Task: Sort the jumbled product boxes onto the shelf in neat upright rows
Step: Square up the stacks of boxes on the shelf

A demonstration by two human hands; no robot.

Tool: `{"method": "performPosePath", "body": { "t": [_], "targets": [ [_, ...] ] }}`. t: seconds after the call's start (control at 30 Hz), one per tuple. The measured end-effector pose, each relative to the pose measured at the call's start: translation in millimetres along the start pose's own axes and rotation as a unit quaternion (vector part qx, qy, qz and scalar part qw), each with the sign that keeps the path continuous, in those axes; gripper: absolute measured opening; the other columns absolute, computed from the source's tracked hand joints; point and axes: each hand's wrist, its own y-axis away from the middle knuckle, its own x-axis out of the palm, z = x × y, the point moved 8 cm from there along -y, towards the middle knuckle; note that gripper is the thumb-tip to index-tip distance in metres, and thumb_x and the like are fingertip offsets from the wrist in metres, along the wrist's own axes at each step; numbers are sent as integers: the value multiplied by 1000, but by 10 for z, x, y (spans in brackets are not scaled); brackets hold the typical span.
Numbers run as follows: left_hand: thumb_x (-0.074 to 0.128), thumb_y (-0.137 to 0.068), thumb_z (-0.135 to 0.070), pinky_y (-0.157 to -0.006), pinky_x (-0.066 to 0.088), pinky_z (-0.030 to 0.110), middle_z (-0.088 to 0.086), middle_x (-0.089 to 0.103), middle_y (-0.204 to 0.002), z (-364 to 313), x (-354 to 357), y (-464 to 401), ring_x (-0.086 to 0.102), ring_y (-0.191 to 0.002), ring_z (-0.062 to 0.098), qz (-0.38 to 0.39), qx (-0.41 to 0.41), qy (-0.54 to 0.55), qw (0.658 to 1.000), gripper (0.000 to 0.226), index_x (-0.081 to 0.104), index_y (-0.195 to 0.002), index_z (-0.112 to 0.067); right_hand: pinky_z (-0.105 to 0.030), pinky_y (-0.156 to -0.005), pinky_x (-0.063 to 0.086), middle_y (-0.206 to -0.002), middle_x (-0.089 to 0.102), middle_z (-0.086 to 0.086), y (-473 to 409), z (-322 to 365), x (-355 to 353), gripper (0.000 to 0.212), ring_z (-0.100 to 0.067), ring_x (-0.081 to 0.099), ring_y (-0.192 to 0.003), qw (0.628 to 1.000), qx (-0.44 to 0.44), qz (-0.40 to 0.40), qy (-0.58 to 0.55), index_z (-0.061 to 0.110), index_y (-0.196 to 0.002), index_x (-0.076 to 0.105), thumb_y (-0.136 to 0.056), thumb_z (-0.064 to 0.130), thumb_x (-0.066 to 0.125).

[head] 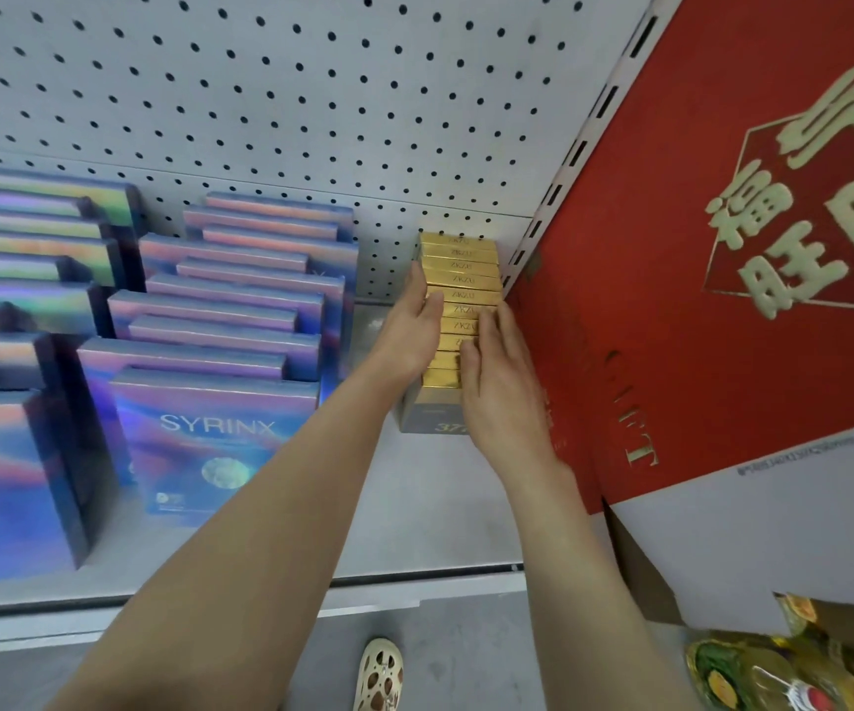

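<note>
Grey shelf [414, 505], row of gold boxes [458, 279] flanked by straight fingers of left hand [412, 328] and right hand [499, 382].

Behind my shelf [414, 505] there's a grey pegboard back panel [261, 94] full of little holes, with a slotted upright [576, 161] on the right. Grey floor [466, 654] down below, flat even light.

Two bare hands press flat against a row of upright gold-topped boxes [458, 295] on a grey shelf [414, 510]: the left hand [409, 331] on its left side, the right hand [499, 382] over its top. Iridescent SYRINX boxes [209, 433] stand in rows to the left; a red carton [697, 279] stands just right.
</note>
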Motion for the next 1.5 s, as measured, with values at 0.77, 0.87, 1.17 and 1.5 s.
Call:
{"method": "performPosePath", "body": {
  "t": [0.77, 0.87, 1.17, 1.5],
  "targets": [
    [55, -96, -21, -105, 38, 15, -7, 56, -136, -232, -562, 1574, 50, -124, 4, -129, 226, -175, 950, 42, 51, -138, -24, -49, -121, 18, -161, 26, -14, 154, 400, -181, 64, -33, 16, -150, 994, -75, -31, 78, 16, -154, 29, -101, 52, 29],
    [70, -83, -16, -116, 28, 29, 4, 46, -146, -370, -1161, 1907, 37, -139, 22, -214, 307, -368, 851, 66, 44, -143, -16, -44, -118, 28, -152, 39, -12, 287, 920, -148, 60, -30, 30, -143, 986, -156, -58, 23, 13, -149, 37, -98, 39, 54],
    [77, -68, -52, -119, 10, 52, 11, 8, -163, 89, -1945, 1329, 8, -149, 35, -30, 133, -699, 702, 121, -1, -156, -22, -43, -118, 23, -164, -3, -13, 488, 1728, 725, 118, -35, 4, -150, 970, -157, 94, 158, 28, -158, 4, -71, 55, 80],
    [86, -58, -24, -91, 35, 40, 4, 57, -128, -90, -1787, 1263, 55, -115, 33, -152, 294, -656, 679, 79, 54, -130, -17, -40, -100, 44, -131, 47, -15, 310, 1732, 528, 92, -35, 46, -121, 973, -163, -71, 145, 17, -136, 53, -54, 23, 94]
  ]
}}
